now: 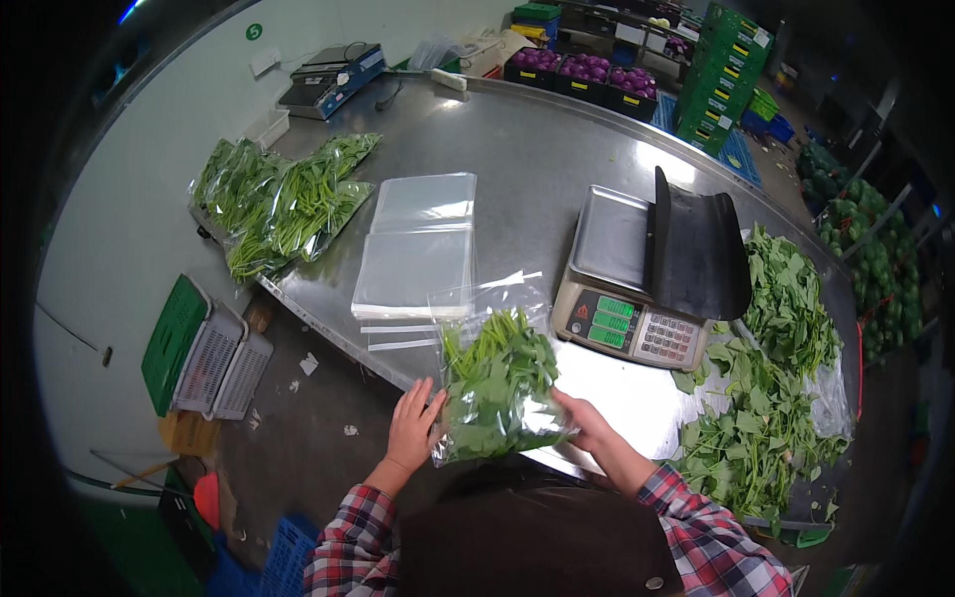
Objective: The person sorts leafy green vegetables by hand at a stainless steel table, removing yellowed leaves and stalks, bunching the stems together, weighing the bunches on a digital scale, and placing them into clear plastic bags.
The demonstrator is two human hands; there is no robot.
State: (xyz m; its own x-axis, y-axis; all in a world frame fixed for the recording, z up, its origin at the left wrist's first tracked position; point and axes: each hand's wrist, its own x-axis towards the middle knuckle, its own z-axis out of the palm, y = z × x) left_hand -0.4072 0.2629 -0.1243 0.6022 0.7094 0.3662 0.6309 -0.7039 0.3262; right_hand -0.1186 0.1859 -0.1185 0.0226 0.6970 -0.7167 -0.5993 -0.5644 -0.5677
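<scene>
Between my two hands is a clear plastic bag of leafy greens (497,398), at the table's near edge. Stems point away from me, with the leaves toward my body. My left hand (410,430) grips the bag's left side, and my right hand (595,430) holds its right side, thumb and fingers partly hidden by the plastic. The bag's far end looks loose and unsealed. Just beyond it lies a stack of flat clear bags (416,264). A digital scale (627,318) with a metal pan and a dark curved tray (701,244) stands to the right.
Loose leafy greens (761,438) are heaped along the right of the metal table (517,149). Filled bags of greens (284,199) lie at the far left. Another scale (333,80) sits behind them. Crates (224,343) stand on the floor at left; green crates (721,80) are stacked beyond the table.
</scene>
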